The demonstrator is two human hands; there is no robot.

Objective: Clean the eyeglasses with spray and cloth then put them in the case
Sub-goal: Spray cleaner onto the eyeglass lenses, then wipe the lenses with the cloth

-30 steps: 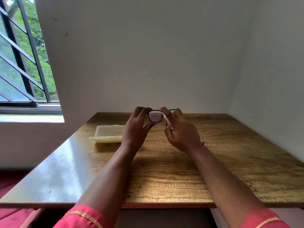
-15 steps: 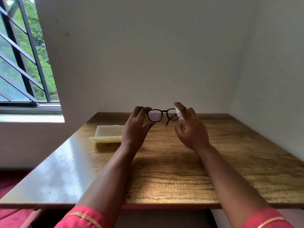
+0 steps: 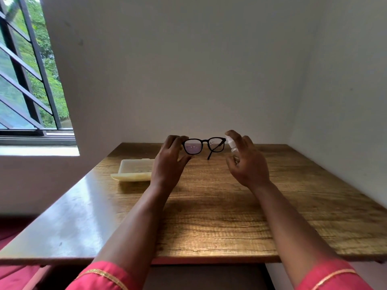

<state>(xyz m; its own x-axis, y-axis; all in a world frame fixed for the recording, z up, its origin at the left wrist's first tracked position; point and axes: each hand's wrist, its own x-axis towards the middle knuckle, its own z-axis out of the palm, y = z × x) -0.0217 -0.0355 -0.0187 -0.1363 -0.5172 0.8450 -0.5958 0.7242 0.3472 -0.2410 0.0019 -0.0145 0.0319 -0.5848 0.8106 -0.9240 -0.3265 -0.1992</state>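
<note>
The eyeglasses [image 3: 204, 145] are held up over the table [image 3: 230, 216] by the left hand [image 3: 170, 162], pinched at one end. The spray bottle [image 3: 231, 145], gripped by the right hand [image 3: 247, 164], has been moved off to their side, so spraying can be done. The case [image 3: 134, 170] is left open beside the left hand.

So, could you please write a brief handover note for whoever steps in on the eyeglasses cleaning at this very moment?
Left hand: pinches the eyeglasses by one end of the frame, lifted above the wooden table.
Right hand: grips the small spray bottle, index finger on top, nozzle beside the glasses' free lens.
Case: lies open on the table, left of the left hand.
Cloth: not in view.
Done: glasses and spray picked up. Whether spray has landed cannot be told.
Left: spray the lenses, wipe with the cloth, put the glasses in the case.
</note>
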